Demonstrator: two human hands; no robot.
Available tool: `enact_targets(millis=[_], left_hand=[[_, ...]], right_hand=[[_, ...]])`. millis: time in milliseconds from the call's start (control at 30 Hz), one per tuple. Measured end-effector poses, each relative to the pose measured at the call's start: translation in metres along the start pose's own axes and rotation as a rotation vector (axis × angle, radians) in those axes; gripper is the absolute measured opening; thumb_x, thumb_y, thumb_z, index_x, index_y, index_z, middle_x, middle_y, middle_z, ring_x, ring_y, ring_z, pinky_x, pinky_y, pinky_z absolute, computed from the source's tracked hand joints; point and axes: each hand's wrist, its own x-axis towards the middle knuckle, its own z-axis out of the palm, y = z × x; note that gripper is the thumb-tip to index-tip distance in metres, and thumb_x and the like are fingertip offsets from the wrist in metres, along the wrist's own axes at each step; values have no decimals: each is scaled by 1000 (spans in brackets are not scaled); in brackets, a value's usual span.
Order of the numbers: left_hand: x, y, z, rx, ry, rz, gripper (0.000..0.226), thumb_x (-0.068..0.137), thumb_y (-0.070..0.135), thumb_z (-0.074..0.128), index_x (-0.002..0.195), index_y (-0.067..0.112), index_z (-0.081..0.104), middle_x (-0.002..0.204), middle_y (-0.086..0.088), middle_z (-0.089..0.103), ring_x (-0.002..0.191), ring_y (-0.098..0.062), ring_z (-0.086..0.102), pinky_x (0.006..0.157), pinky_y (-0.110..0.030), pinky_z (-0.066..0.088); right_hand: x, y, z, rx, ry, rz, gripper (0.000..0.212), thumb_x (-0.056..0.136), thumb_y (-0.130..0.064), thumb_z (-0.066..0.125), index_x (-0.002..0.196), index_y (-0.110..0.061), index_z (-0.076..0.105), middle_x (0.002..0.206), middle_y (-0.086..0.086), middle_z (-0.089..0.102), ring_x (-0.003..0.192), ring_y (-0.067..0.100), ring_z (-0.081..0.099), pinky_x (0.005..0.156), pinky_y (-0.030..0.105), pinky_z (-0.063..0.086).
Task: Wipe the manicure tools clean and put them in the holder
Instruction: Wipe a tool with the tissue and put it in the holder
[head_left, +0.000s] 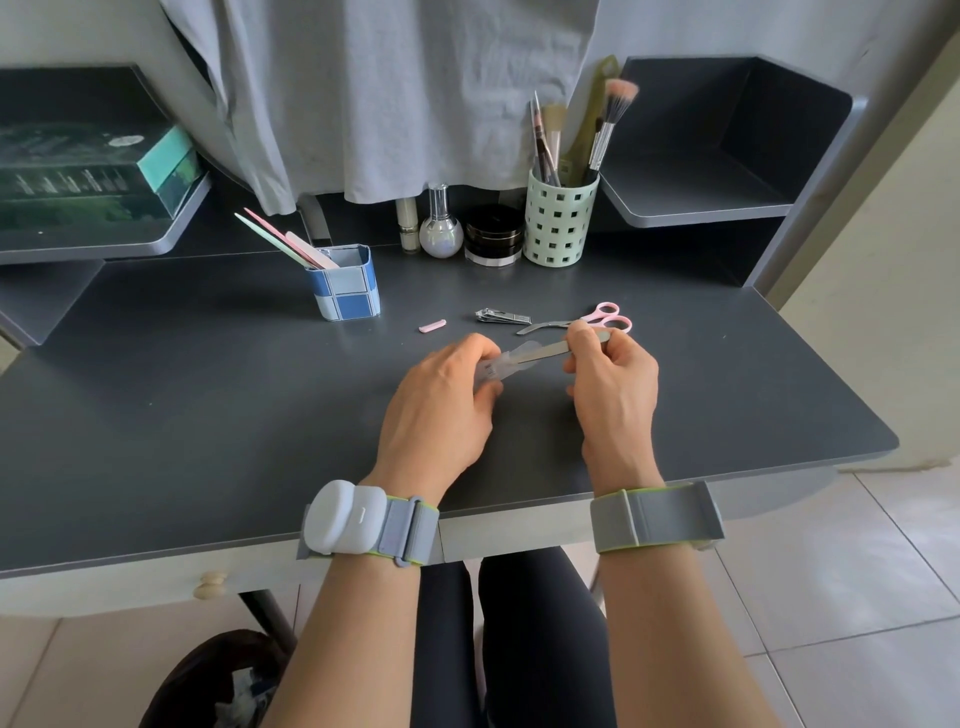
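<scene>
Right hand (610, 384): pinches the far end of a metal nail file (553, 352) above the desk (208, 415). Left hand (441, 400): grips the file's clear sleeve (506, 361) at the near end. Beyond, on the desk: nail clipper (503, 316), pink-handled scissors (592, 319), small pink piece (432, 326). Further left: blue checked holder (345, 288) containing emery boards (283, 239).

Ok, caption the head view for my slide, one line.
Both hands hold a metal nail file in its clear sleeve over the desk, clippers and pink scissors behind.
</scene>
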Motion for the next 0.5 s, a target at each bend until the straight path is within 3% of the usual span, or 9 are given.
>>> enact_targets(millis=[500], left_hand=[[-1, 6, 0, -35, -16, -2, 19, 95, 24, 63, 113, 29, 57, 110, 6, 69, 101, -22, 64, 81, -40, 54]], right_hand=[[-1, 6, 2, -51, -61, -90, 30, 91, -42, 61, 72, -18, 67, 59, -9, 62, 60, 14, 51, 73, 47, 52]])
